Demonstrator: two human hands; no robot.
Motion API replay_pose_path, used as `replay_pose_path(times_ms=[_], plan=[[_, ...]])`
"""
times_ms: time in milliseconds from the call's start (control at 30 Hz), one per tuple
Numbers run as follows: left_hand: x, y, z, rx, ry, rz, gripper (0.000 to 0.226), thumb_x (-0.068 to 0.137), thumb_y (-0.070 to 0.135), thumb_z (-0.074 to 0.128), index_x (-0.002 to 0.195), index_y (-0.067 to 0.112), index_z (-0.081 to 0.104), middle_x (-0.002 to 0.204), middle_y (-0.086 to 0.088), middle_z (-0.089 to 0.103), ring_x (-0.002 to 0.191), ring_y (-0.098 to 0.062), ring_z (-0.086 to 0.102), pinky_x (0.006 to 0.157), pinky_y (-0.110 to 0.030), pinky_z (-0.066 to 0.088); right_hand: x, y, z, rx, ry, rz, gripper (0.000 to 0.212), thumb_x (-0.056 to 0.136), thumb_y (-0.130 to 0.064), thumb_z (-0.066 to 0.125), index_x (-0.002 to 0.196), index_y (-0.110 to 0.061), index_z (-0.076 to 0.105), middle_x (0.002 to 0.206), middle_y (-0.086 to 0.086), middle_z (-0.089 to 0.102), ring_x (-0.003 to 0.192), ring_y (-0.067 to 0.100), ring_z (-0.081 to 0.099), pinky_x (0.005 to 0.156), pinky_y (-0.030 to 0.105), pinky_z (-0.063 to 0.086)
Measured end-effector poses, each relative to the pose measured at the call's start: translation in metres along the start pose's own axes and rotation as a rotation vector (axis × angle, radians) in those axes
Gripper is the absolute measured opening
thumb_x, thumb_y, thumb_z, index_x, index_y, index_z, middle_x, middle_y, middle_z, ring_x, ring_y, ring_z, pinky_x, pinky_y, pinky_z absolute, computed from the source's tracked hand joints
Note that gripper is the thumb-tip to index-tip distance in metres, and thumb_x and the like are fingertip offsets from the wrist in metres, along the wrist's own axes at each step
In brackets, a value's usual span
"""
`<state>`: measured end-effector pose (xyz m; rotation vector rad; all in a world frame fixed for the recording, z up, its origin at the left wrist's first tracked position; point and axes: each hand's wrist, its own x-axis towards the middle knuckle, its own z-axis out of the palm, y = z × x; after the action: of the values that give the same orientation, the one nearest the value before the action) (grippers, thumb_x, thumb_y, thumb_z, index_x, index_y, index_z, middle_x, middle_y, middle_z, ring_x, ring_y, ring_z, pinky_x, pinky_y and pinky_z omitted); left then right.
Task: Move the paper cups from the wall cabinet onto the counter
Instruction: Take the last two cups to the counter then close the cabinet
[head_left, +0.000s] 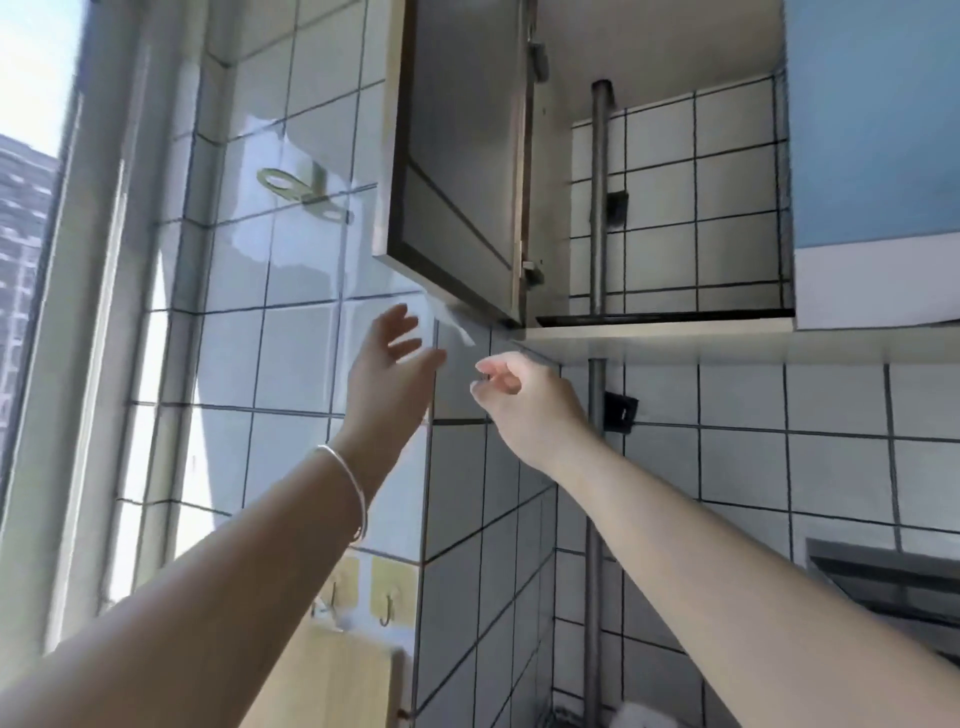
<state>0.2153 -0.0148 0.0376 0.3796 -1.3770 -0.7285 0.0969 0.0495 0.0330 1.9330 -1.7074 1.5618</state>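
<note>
Risk: no paper cups are seen on the visible part of the wall cabinet up and to the right of both hands, so a blind reach over the shelf edge could knock cups off the shelf or bang knuckles on the open cabinet door hanging just above the hands. The left hand is raised with fingers spread wide and nothing held, just below the door's lower edge. The right hand is held beside it, thumb and forefinger loosely curled near each other, nothing gripped; the counter is not seen.
</note>
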Motion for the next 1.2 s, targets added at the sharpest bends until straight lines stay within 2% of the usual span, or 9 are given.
replay_pose_path(times_ms=[133, 300, 433, 533, 700, 900, 1000, 1133, 1200], plan=[[0.033, 0.004, 0.005, 0.03, 0.039, 0.068, 0.054, 0.077, 0.01, 0.057, 0.129, 0.022, 0.045, 0.124, 0.007, 0.052, 0.119, -0.015, 0.051, 0.095, -0.031, 0.042, 0.037, -0.023, -0.003, 0.018, 0.066, -0.115, 0.039, 0.092, -0.029, 0.045, 0.13, -0.022, 0.051, 0.12, 0.001, 0.06, 0.108, 0.02, 0.053, 0.089, 0.032, 0.044], [0.043, 0.001, 0.016, 0.05, 0.008, 0.112, 0.047, 0.067, 0.024, 0.059, 0.111, 0.037, 0.049, 0.125, 0.01, 0.058, 0.118, -0.009, 0.052, 0.102, -0.043, 0.043, 0.064, -0.032, 0.003, -0.005, 0.051, -0.207, 0.046, 0.095, -0.032, 0.041, 0.14, -0.022, 0.039, 0.137, 0.003, 0.05, 0.122, 0.022, 0.048, 0.098, 0.035, 0.039], [0.046, -0.001, 0.024, -0.037, 0.024, 0.115, 0.05, 0.062, 0.017, 0.055, 0.107, 0.037, 0.051, 0.121, 0.003, 0.063, 0.116, -0.016, 0.057, 0.101, -0.047, 0.044, 0.075, -0.029, 0.007, 0.012, 0.09, -0.225, 0.044, 0.095, -0.037, 0.041, 0.137, -0.023, 0.043, 0.14, 0.003, 0.049, 0.127, 0.022, 0.046, 0.104, 0.038, 0.039], [0.047, -0.004, 0.028, -0.031, 0.045, 0.145, 0.048, 0.066, 0.014, 0.053, 0.111, 0.031, 0.052, 0.12, 0.001, 0.064, 0.116, -0.015, 0.056, 0.102, -0.046, 0.044, 0.078, -0.028, 0.007, 0.06, 0.084, -0.239, 0.04, 0.095, -0.038, 0.04, 0.13, -0.022, 0.051, 0.132, 0.003, 0.055, 0.123, 0.023, 0.048, 0.102, 0.041, 0.041], [0.037, -0.007, 0.048, -0.005, 0.099, 0.227, 0.038, 0.082, 0.007, 0.055, 0.112, 0.03, 0.054, 0.117, 0.003, 0.064, 0.115, -0.008, 0.055, 0.101, -0.046, 0.044, 0.069, -0.016, -0.002, 0.143, 0.147, -0.271, 0.038, 0.094, -0.035, 0.041, 0.129, -0.029, 0.052, 0.131, 0.0, 0.055, 0.122, 0.017, 0.047, 0.102, 0.037, 0.041], [0.021, -0.003, 0.082, 0.011, 0.091, 0.316, 0.041, 0.072, 0.021, 0.054, 0.111, 0.035, 0.051, 0.107, 0.004, 0.064, 0.108, -0.015, 0.059, 0.098, -0.048, 0.045, 0.058, -0.002, -0.024, 0.234, 0.221, -0.285, 0.028, 0.09, -0.032, 0.05, 0.115, -0.029, 0.06, 0.12, -0.006, 0.061, 0.115, 0.011, 0.051, 0.094, 0.028, 0.041], [0.014, -0.002, 0.101, 0.085, 0.048, 0.398, 0.046, 0.075, 0.023, 0.059, 0.115, 0.043, 0.048, 0.11, 0.011, 0.06, 0.103, -0.007, 0.059, 0.089, -0.032, 0.049, 0.053, 0.007, -0.041, 0.201, 0.26, -0.281, 0.03, 0.088, -0.033, 0.053, 0.117, -0.025, 0.057, 0.12, -0.005, 0.06, 0.115, 0.012, 0.05, 0.092, 0.027, 0.04], [0.008, -0.004, 0.131, 0.251, 0.005, 0.471, 0.053, 0.078, 0.03, 0.057, 0.127, 0.045, 0.043, 0.112, 0.023, 0.048, 0.094, 0.027, 0.043, 0.075, 0.007, 0.03, 0.045, 0.024, -0.07, 0.069, 0.318, -0.262, 0.034, 0.086, -0.032, 0.054, 0.117, -0.02, 0.056, 0.119, -0.001, 0.062, 0.116, 0.016, 0.051, 0.093, 0.031, 0.043], [0.005, -0.004, 0.15, 0.348, -0.032, 0.515, 0.058, 0.079, 0.026, 0.059, 0.132, 0.041, 0.039, 0.114, 0.023, 0.042, 0.091, 0.022, 0.044, 0.071, 0.007, 0.029, 0.042, 0.036, -0.088, 0.021, 0.339, -0.222, 0.036, 0.086, -0.033, 0.053, 0.118, -0.017, 0.056, 0.119, 0.002, 0.063, 0.114, 0.019, 0.053, 0.089, 0.029, 0.043]])
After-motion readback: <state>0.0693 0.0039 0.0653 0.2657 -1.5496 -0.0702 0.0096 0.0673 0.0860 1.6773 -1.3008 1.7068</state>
